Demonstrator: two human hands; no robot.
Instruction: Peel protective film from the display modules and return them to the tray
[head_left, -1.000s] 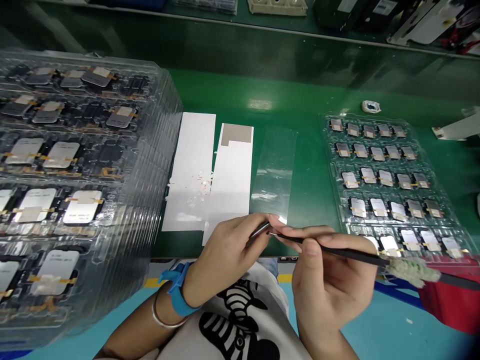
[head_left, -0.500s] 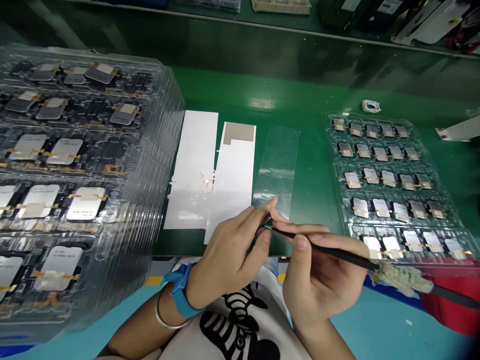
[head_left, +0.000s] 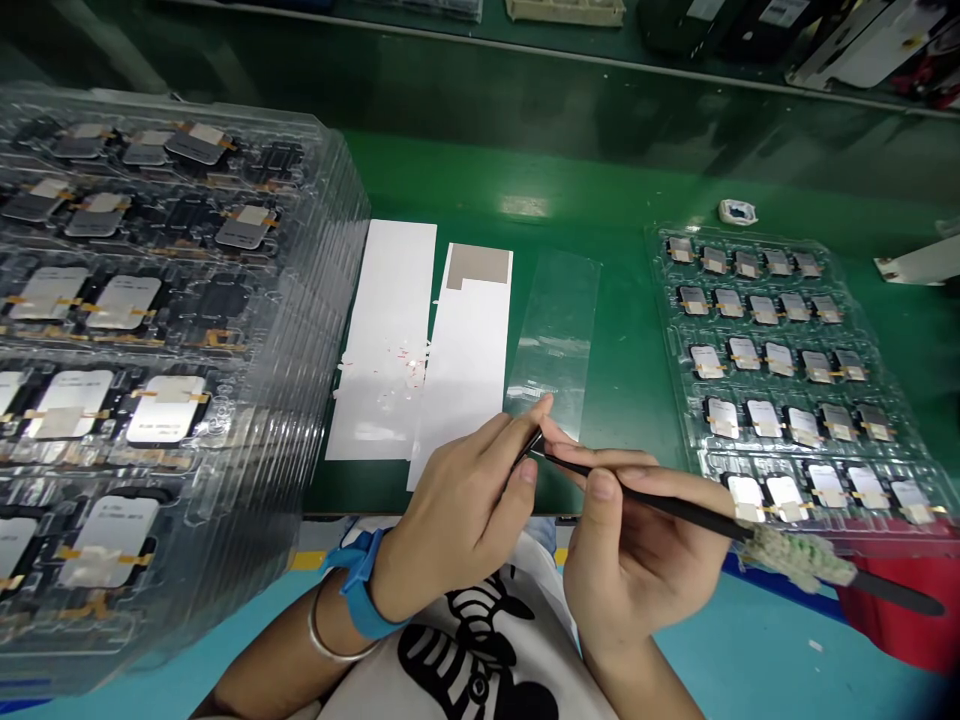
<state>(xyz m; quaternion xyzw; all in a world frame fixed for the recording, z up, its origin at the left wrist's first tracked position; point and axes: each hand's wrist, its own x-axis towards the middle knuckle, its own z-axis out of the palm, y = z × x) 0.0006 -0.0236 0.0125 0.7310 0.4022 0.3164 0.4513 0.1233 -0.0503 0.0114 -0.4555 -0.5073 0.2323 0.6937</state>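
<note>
My left hand [head_left: 469,495], with a blue wristband, pinches a small dark part between thumb and fingers near the bench's front edge. Little of that part shows. My right hand [head_left: 645,540] is closed on black tweezers [head_left: 682,508], whose tips reach the part at my left fingers. Pale, greenish wrapping covers the tweezers' rear section. Beyond my hands lie a white sheet [head_left: 390,300] with small red and white scraps, a second white sheet [head_left: 472,350] bearing a grey-brown patch, and a clear film strip [head_left: 559,310].
A tall stack of clear trays [head_left: 300,300] with silvery modules stands at the left. On the right lies a clear tray [head_left: 757,390] with rows of similar modules. A small white-rimmed piece [head_left: 738,212] sits behind it. A shelf [head_left: 555,50] crosses the back.
The view has shifted very slightly. Both hands keep nearly the same pose, with the tweezers' tips still at the left fingers.
</note>
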